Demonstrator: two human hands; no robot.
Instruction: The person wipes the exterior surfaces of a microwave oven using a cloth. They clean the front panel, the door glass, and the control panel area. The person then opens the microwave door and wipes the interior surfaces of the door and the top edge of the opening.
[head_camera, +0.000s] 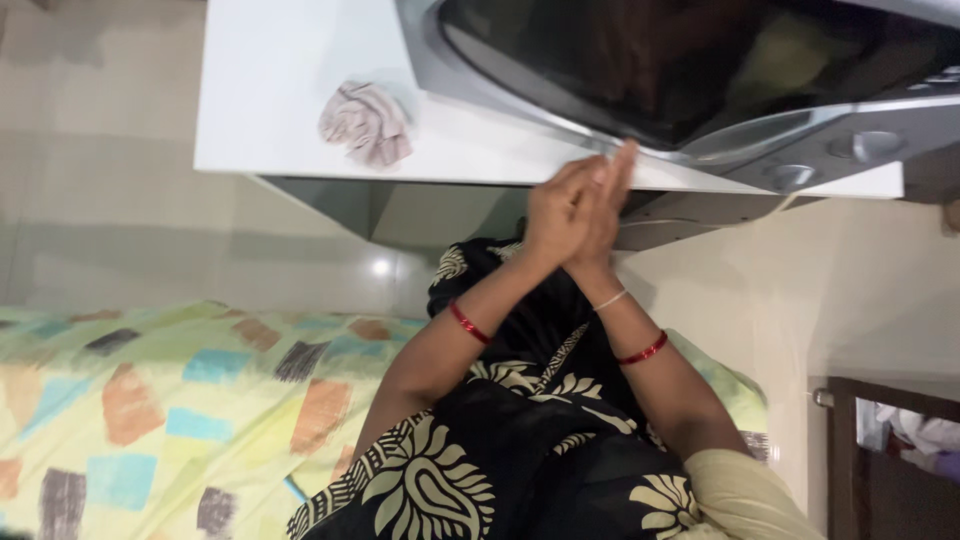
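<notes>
My left hand (553, 212) and my right hand (608, 200) are pressed together, palm against palm, just in front of the edge of a white table (270, 80). Neither hand holds anything. The fingertips of my right hand reach the lower rim of a silver microwave oven (720, 70) with a dark glass door that stands on the table. Red bangles sit on both wrists. A crumpled pinkish-grey cloth (366, 122) lies on the table to the left of my hands, apart from them.
Two round knobs (865, 145) show on the oven's front at the right. A bed with a yellow patchwork-print sheet (150, 410) lies at the lower left. A dark wooden door or cabinet (880, 460) stands at the lower right. Pale floor tiles show at the left.
</notes>
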